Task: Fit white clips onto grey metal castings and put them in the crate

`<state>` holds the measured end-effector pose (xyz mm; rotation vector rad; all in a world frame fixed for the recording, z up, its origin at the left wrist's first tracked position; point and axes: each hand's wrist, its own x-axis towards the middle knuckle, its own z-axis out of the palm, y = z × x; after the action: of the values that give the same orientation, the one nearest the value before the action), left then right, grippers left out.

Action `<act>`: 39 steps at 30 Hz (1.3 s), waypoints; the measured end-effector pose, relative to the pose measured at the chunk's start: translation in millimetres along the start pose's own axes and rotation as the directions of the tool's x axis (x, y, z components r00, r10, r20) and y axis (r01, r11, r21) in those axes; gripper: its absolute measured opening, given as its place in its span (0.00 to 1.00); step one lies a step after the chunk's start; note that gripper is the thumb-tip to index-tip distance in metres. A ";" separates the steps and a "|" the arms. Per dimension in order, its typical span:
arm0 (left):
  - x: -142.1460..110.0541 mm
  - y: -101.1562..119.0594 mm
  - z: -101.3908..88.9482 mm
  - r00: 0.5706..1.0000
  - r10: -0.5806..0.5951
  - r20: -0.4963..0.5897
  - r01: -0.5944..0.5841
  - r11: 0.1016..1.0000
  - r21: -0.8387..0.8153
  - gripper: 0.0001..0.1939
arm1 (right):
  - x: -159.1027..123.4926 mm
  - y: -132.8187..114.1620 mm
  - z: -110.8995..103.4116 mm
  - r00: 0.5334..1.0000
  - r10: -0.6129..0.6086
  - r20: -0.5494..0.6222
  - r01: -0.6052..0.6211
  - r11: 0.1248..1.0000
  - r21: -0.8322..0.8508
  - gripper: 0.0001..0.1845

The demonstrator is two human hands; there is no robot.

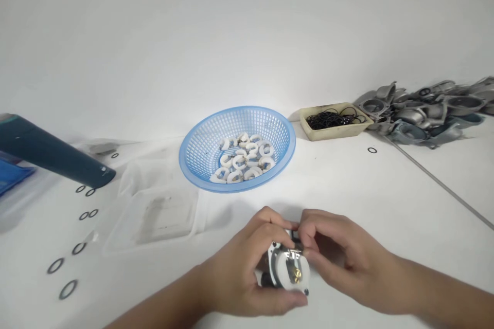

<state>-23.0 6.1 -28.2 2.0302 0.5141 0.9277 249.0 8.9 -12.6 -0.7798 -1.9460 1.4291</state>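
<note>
Near the front of the table, my left hand (254,272) is closed around a small round housing (275,262) with a white disc-like part (287,271) set in its face. A brass-coloured fitting (296,274) shows on that white part, and dark screws or studs sit at the corners. The fingers of my right hand (343,257) are pinched together at the housing's upper right edge. What lies between those fingertips, if anything, is hidden. Beyond both hands stands a blue plastic basket (185,169) holding several white C-shaped parts (240,162) with small metal pieces.
A cream tray (328,134) of black O-rings (332,119) stands behind, beside a heap of grey metal housings (420,113). On the left are a clear plastic container (165,239), a dark blue bottle (57,154) lying tilted, and several loose black rings (68,289).
</note>
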 end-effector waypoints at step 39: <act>4.2 4.5 -6.9 1.000 -0.004 0.030 0.003 1.000 0.031 0.32 | 0.0 4.5 -3.0 1.000 0.002 0.023 -0.002 1.000 -0.015 0.08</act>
<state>-25.4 9.7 -20.1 2.0673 0.5187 0.8912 251.8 11.9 -16.2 -0.7754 -1.9752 1.4322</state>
